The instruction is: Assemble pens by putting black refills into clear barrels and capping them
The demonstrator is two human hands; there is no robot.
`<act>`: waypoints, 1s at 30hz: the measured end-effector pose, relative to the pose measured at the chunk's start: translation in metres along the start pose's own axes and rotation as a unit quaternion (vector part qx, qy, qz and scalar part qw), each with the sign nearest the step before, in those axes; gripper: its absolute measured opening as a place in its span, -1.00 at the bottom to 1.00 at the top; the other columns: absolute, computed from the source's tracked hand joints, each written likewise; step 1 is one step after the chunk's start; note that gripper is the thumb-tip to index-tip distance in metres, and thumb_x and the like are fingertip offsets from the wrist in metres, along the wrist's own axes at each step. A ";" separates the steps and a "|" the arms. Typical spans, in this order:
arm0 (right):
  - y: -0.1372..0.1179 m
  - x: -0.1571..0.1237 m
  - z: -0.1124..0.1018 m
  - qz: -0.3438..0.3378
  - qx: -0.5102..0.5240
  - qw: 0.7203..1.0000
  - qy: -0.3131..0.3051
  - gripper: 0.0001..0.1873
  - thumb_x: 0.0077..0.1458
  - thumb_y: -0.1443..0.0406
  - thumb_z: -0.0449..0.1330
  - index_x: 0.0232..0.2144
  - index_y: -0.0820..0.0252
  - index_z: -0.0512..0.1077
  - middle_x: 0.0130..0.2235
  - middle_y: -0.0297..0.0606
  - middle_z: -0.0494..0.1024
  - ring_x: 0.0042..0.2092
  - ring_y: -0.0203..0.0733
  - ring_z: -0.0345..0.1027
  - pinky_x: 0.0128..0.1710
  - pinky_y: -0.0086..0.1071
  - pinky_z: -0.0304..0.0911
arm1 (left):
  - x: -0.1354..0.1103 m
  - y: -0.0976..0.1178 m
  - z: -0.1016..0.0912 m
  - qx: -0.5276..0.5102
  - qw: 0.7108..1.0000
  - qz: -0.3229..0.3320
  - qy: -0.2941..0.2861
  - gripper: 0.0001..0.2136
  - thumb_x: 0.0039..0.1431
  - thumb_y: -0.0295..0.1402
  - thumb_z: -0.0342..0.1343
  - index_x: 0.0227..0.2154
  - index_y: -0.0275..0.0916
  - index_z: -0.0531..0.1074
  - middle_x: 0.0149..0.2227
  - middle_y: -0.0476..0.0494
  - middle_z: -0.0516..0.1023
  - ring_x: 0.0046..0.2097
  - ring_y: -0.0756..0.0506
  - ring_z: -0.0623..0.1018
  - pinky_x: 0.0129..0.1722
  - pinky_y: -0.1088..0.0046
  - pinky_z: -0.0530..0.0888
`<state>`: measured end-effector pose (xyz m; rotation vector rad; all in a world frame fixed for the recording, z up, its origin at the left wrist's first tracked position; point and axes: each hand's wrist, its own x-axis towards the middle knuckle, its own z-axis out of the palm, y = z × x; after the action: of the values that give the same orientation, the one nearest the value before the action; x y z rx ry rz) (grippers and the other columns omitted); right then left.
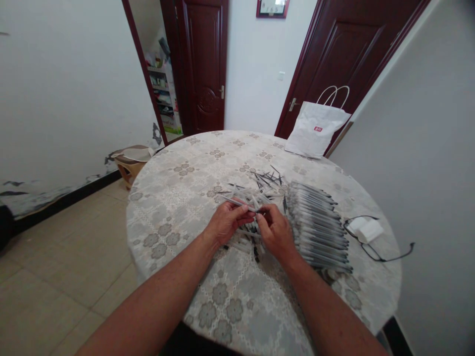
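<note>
Over the middle of the table, my left hand (225, 221) is closed on a slim pen (233, 200) with a pale barrel, which points up to the left. My right hand (277, 231) pinches at the pen's near end, where a small dark part shows between the fingertips. Under and around both hands lie loose clear pen barrels (243, 246) and small black parts. Behind them is a scatter of thin black sticks (267, 179) that look like pen refills. Just right of my right hand, many similar pens (321, 225) lie side by side in a stack.
A round table has a flowered cloth (178, 198). Black-framed glasses (378, 258) and a folded white tissue (365, 230) lie at the right. A white paper bag (315, 128) stands at the back right. A wooden stool (129, 160) is beyond the left edge.
</note>
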<state>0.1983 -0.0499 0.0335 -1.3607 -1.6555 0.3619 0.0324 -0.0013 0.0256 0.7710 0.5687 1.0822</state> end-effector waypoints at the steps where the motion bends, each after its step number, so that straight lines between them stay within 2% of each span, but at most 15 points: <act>1: 0.000 0.000 0.001 -0.002 -0.007 1.000 -0.003 -0.81 0.27 0.18 0.07 -0.21 0.14 0.39 -0.35 -0.31 0.50 -0.33 -0.20 0.35 -0.28 -0.37 0.20 | 0.000 0.000 0.000 0.001 1.000 -0.001 0.000 -0.71 -0.01 -0.36 0.42 -0.29 -0.30 0.44 -0.28 -0.18 0.66 -0.27 -0.11 0.66 -0.20 0.33 0.61; 4: 0.003 0.000 0.002 0.007 -0.023 1.000 -0.020 -0.68 0.35 0.15 -0.04 -0.38 0.11 0.37 -0.43 -0.33 0.44 -0.37 -0.20 0.30 -0.32 -0.37 0.15 | -0.001 0.000 0.003 0.002 1.000 -0.006 0.000 -0.70 -0.03 -0.36 0.43 -0.31 -0.30 0.44 -0.29 -0.18 0.66 -0.29 -0.11 0.66 -0.21 0.32 0.61; 6: 0.003 0.000 0.001 0.022 -0.016 0.999 -0.027 -0.63 0.37 0.14 -0.09 -0.41 0.10 0.36 -0.47 -0.34 0.41 -0.40 -0.21 0.28 -0.36 -0.37 0.13 | -0.001 0.000 0.003 0.002 1.000 -0.008 0.004 -0.70 -0.04 -0.36 0.43 -0.30 -0.30 0.45 -0.30 -0.18 0.66 -0.29 -0.11 0.66 -0.21 0.32 0.61; 10: 0.002 0.000 0.000 0.014 0.010 1.000 0.002 -0.78 0.29 0.16 0.05 -0.16 0.14 0.38 -0.35 -0.33 0.49 -0.35 -0.21 0.34 -0.31 -0.38 0.20 | 0.001 -0.001 0.001 0.004 1.000 0.003 0.006 -0.71 -0.02 -0.35 0.42 -0.29 -0.30 0.45 -0.28 -0.19 0.66 -0.26 -0.11 0.66 -0.18 0.33 0.61; 12: 0.001 0.000 0.000 0.000 0.006 1.000 0.005 -0.77 0.24 0.19 0.10 -0.11 0.15 0.37 -0.30 -0.32 0.51 -0.33 -0.21 0.36 -0.27 -0.38 0.21 | 0.001 -0.002 0.000 0.008 1.000 0.005 0.001 -0.72 0.00 -0.34 0.41 -0.29 -0.30 0.45 -0.27 -0.19 0.66 -0.26 -0.11 0.66 -0.16 0.32 0.60; 15: 0.002 0.001 0.001 -0.012 -0.016 1.000 -0.005 -0.81 0.28 0.20 0.04 -0.22 0.14 0.40 -0.32 -0.31 0.49 -0.31 -0.20 0.35 -0.25 -0.37 0.19 | 0.001 -0.002 0.000 0.011 1.000 -0.001 0.002 -0.72 -0.02 -0.35 0.42 -0.30 -0.29 0.45 -0.29 -0.18 0.66 -0.28 -0.11 0.66 -0.17 0.31 0.60; 19: 0.005 0.001 0.002 0.008 -0.026 1.000 -0.013 -0.64 0.36 0.15 -0.08 -0.43 0.11 0.35 -0.45 -0.34 0.41 -0.40 -0.21 0.26 -0.34 -0.37 0.12 | -0.001 -0.001 0.003 0.011 1.000 -0.006 0.007 -0.70 -0.03 -0.36 0.43 -0.30 -0.30 0.45 -0.29 -0.17 0.65 -0.28 -0.11 0.66 -0.20 0.32 0.61; 21: 0.005 0.001 0.002 0.020 -0.008 1.000 -0.006 -0.65 0.37 0.14 -0.09 -0.38 0.10 0.36 -0.44 -0.34 0.42 -0.39 -0.21 0.28 -0.33 -0.37 0.14 | -0.001 0.000 0.003 0.011 1.000 -0.002 0.010 -0.71 -0.01 -0.36 0.42 -0.29 -0.30 0.45 -0.29 -0.18 0.65 -0.28 -0.10 0.66 -0.20 0.33 0.61; 23: 0.005 0.001 0.000 0.017 0.008 1.000 0.005 -0.76 0.33 0.15 -0.01 -0.23 0.12 0.38 -0.35 -0.32 0.48 -0.34 -0.20 0.34 -0.29 -0.37 0.18 | 0.000 0.000 0.002 0.010 1.000 0.002 0.012 -0.73 0.00 -0.36 0.41 -0.29 -0.30 0.45 -0.28 -0.19 0.65 -0.28 -0.10 0.66 -0.20 0.35 0.61; 25: 0.004 0.001 0.000 0.004 0.010 1.000 0.006 -0.78 0.26 0.18 0.08 -0.12 0.15 0.37 -0.29 -0.30 0.51 -0.32 -0.20 0.36 -0.26 -0.37 0.21 | 0.000 0.000 0.001 0.010 1.000 0.006 0.012 -0.72 0.01 -0.35 0.41 -0.29 -0.30 0.45 -0.29 -0.18 0.65 -0.28 -0.10 0.66 -0.19 0.33 0.60; 30: 0.003 0.000 0.001 -0.006 -0.021 1.000 -0.017 -0.79 0.30 0.21 0.02 -0.21 0.15 0.41 -0.32 -0.29 0.49 -0.29 -0.18 0.35 -0.25 -0.36 0.18 | 0.001 -0.002 -0.001 0.016 1.000 0.006 -0.004 -0.72 0.01 -0.34 0.41 -0.29 -0.30 0.44 -0.28 -0.17 0.65 -0.28 -0.10 0.66 -0.18 0.31 0.61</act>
<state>0.1991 -0.0483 0.0307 -1.3821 -1.7086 0.3463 0.0334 -0.0002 0.0230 0.8061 0.5771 1.0830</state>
